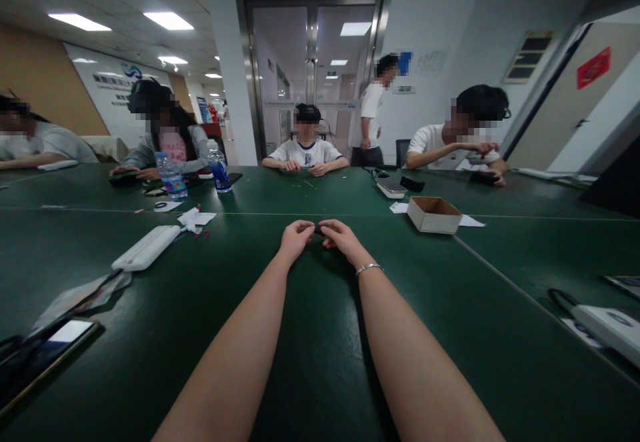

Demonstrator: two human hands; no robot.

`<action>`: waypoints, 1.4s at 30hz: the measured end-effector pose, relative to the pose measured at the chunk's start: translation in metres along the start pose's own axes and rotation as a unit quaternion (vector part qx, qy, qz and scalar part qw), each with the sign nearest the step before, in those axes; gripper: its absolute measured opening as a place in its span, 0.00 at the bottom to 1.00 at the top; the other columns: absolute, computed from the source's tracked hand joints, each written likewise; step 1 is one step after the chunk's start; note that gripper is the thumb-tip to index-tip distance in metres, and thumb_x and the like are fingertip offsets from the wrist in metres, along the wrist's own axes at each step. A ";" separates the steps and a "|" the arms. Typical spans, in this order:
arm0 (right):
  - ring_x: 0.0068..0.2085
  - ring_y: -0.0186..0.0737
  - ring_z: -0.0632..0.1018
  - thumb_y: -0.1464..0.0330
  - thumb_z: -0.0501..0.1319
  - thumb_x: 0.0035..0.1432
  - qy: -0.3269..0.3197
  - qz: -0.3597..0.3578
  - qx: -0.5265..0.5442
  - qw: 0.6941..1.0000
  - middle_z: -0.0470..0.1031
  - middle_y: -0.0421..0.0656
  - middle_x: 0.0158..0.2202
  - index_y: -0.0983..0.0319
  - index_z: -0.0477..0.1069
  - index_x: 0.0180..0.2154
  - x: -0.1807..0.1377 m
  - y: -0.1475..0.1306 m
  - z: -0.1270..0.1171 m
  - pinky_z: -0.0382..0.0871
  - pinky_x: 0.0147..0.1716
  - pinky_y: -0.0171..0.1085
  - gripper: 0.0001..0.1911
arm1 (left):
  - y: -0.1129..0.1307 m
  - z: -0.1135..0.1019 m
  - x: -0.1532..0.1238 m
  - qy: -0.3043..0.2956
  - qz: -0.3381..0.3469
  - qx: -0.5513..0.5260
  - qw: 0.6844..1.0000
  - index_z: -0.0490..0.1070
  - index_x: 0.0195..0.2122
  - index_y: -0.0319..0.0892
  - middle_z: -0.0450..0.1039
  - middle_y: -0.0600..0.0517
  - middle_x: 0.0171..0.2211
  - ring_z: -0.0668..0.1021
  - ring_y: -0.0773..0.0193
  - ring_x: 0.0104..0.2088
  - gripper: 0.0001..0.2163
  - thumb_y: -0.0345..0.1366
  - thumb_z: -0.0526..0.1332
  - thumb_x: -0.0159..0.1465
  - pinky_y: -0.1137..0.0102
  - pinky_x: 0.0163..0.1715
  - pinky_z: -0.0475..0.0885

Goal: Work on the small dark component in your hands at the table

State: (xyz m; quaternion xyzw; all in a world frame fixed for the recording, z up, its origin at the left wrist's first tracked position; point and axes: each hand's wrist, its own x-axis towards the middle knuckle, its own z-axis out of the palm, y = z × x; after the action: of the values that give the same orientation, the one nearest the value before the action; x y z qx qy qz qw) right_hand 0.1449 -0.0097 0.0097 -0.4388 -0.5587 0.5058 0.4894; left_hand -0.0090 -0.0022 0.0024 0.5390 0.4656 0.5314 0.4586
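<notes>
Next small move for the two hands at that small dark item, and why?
I'd probably keep the left hand pinching the small dark item and ease the right hand's fingers back slightly. Fingertips of both hands meet at it and cover most of it, so its shape and how it sits can't be told from this view.
</notes>
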 end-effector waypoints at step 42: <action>0.18 0.28 0.70 0.63 0.61 0.56 -0.005 0.015 -0.020 1.000 0.72 0.39 0.25 0.63 0.71 0.42 0.002 0.002 -0.002 0.65 0.17 0.27 0.13 | -0.002 0.001 -0.003 0.006 0.004 -0.018 1.000 0.73 0.35 0.38 0.75 0.47 0.32 0.76 0.64 0.33 0.10 0.37 0.64 0.54 0.70 0.32 0.71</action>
State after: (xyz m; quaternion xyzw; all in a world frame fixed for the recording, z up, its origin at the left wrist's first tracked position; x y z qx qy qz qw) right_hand 0.1467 -0.0075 0.0082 -0.4537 -0.5647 0.5041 0.4703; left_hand -0.0076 -0.0044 -0.0003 0.5293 0.4564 0.5450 0.4632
